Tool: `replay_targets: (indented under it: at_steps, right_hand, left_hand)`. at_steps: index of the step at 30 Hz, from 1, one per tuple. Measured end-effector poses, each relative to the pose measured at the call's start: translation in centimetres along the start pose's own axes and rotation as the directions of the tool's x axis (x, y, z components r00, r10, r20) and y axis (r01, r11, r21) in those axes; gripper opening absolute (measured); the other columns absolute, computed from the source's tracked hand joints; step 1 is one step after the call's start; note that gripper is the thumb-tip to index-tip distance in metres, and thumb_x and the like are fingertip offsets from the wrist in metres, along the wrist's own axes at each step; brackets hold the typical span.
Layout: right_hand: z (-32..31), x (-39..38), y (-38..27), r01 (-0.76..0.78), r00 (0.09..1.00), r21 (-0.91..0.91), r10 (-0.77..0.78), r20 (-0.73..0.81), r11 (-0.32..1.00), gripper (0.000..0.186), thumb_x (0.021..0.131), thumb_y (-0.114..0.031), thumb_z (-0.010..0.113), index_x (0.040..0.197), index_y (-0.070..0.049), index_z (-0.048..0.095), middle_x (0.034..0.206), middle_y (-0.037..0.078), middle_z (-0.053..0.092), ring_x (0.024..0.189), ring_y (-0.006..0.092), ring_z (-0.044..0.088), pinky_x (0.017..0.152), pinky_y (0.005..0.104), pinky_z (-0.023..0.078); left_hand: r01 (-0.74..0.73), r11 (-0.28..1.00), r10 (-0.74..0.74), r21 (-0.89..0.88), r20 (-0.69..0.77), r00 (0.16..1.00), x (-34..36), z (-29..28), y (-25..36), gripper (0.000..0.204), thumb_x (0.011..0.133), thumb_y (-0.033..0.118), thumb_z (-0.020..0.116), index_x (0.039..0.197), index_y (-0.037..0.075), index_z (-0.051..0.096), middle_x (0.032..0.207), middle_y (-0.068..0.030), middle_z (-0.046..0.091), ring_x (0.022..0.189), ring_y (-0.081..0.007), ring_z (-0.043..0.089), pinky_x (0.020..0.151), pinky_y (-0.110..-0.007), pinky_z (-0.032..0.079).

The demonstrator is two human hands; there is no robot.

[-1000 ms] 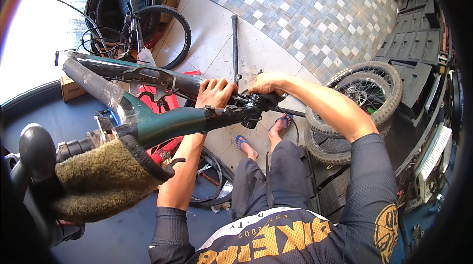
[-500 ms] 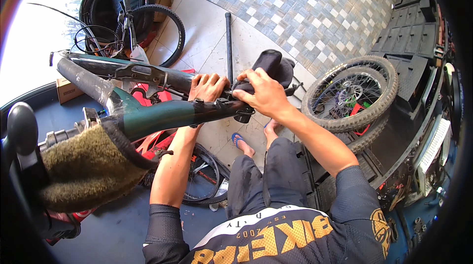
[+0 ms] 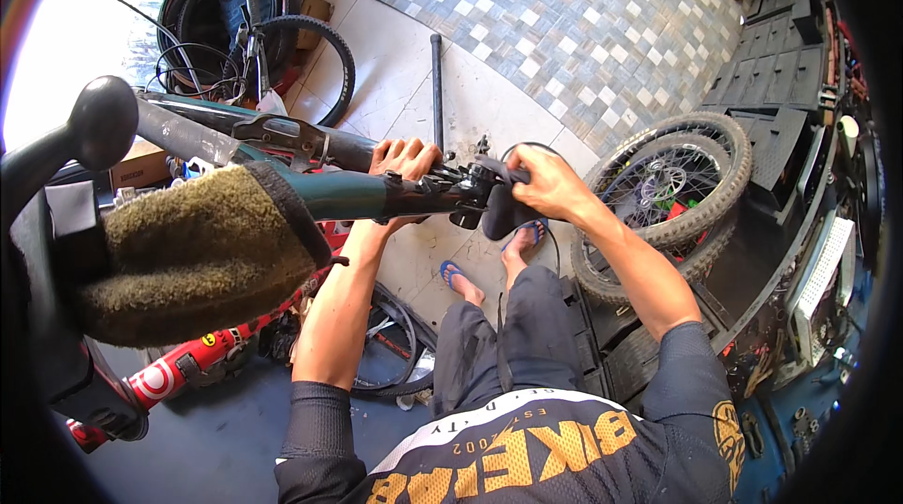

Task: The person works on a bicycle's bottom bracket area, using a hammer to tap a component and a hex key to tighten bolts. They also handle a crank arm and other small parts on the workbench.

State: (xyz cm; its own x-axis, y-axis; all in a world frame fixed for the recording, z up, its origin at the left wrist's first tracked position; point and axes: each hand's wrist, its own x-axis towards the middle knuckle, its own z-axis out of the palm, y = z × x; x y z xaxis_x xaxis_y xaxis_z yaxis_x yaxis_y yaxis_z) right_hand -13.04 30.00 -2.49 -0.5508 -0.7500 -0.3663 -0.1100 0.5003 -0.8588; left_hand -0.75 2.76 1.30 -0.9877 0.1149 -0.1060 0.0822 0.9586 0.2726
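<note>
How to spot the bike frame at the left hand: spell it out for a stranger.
Find the patterned tile floor across the top, then come down to the person's left hand. The bike frame runs leftward from there, partly hidden by the fuzzy olive cover. Its dark green colour sets it apart from the bright red tube lower down.

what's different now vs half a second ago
The black padded piece showed above the right hand; it has since come down toward the person, left of that hand. The fuzzy cloth and black knob sit higher in the picture. The left hand stays on the bike frame.
</note>
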Motion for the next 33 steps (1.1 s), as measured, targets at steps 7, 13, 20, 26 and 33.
replay_targets:
  at_steps: [7, 13, 20, 26, 33]
  right_hand:
    - [0.6, 1.4, -2.6, 0.176, 0.972, 0.319, -0.113, -0.207, 0.931, 0.027, 0.094, -0.022, 0.080, 0.112, -0.004, 0.073, 0.103, 0.014, 0.077, 0.091, 0.0243, 0.076, 0.083, 0.0411, 0.060]
    - [3.6, 1.2, -3.4, 0.100, 0.966, -0.028, -0.103, -0.238, 0.995, 0.037, 0.094, -0.031, 0.080, 0.120, -0.011, 0.062, 0.106, 0.017, 0.075, 0.098, 0.0361, 0.075, 0.086, 0.0481, 0.058]
    - [4.4, -4.8, 5.8, -0.126, 0.921, 0.412, 0.260, -0.289, 0.903, 0.030, 0.096, -0.023, 0.083, 0.114, -0.006, 0.066, 0.090, 0.006, 0.073, 0.080, 0.0181, 0.069, 0.073, 0.0361, 0.056]
    - [11.5, -9.2, 3.9, 0.328, 0.914, 0.850, 0.366, -0.176, -0.413, 0.033, 0.113, -0.036, 0.064, 0.130, -0.009, 0.068, 0.105, -0.001, 0.070, 0.092, 0.0115, 0.069, 0.082, 0.0292, 0.060]
    - [19.7, -3.8, -5.3, 0.158, 0.435, 0.238, 0.149, -0.888, 0.958, 0.065, 0.086, -0.013, 0.092, 0.137, -0.002, 0.054, 0.120, 0.014, 0.060, 0.111, 0.0283, 0.065, 0.094, 0.0382, 0.057]
  left_hand:
    - [-0.007, 1.000, 0.008, 0.017, -0.043, 0.999, -0.1, 0.7, 0.0, 0.037, 0.084, 0.037, 0.077, 0.113, 0.018, 0.065, 0.107, -0.0069, 0.063, 0.109, -0.0281, 0.063, 0.105, -0.046, 0.040]
    - [-0.023, 1.000, 0.024, 0.015, -0.077, 0.997, -0.2, 0.5, 0.3, 0.038, 0.084, 0.043, 0.079, 0.108, 0.016, 0.066, 0.102, -0.0065, 0.064, 0.101, -0.0284, 0.064, 0.102, -0.046, 0.041]
    - [-0.058, 0.998, 0.061, 0.035, -0.092, 0.994, 0.2, 1.1, -0.4, 0.034, 0.079, 0.027, 0.081, 0.107, 0.017, 0.066, 0.103, -0.0061, 0.065, 0.102, -0.0306, 0.065, 0.099, -0.047, 0.044]
    - [-0.120, 0.987, 0.118, 0.105, 0.026, 0.993, 0.0, 0.9, -1.5, 0.052, 0.074, 0.025, 0.083, 0.121, 0.019, 0.063, 0.109, -0.0063, 0.066, 0.108, -0.0308, 0.067, 0.097, -0.048, 0.050]
    - [-0.332, 0.943, 0.308, 0.033, 0.291, 0.906, 2.7, -0.9, -5.8, 0.052, 0.074, 0.026, 0.079, 0.126, 0.019, 0.073, 0.103, -0.0206, 0.074, 0.090, -0.0431, 0.073, 0.082, -0.056, 0.059]
